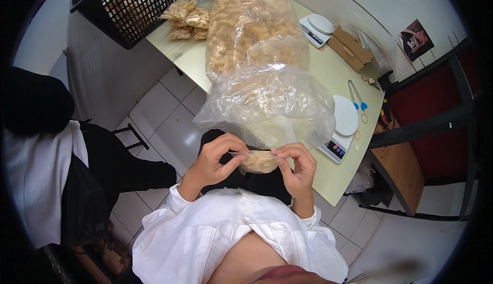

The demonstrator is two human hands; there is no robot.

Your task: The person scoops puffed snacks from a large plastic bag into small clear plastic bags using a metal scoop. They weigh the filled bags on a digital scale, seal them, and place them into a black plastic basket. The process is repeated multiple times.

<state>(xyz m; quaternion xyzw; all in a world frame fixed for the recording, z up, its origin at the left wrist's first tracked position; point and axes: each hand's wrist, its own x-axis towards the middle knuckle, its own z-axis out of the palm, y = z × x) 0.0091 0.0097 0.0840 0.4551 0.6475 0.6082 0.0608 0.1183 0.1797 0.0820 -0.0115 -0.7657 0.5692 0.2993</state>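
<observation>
Between my hands hangs a small clear plastic bag of pale, puffed snack pieces. My left hand pinches one top corner between thumb and fingers. At the opposite corner, my right hand grips the bag's edge the same way, so the top is drawn out into a straight line. Just beyond my hands, the crumpled open mouth of a large clear plastic sack spreads over the table edge. Its far part is full of the same kind of curled snacks.
Right of the sack on the pale table are a digital kitchen scale, tongs with blue tips and rubber bands. Farther back are another scale and a cardboard box. Filled bags lie by a black basket. A person sits at left.
</observation>
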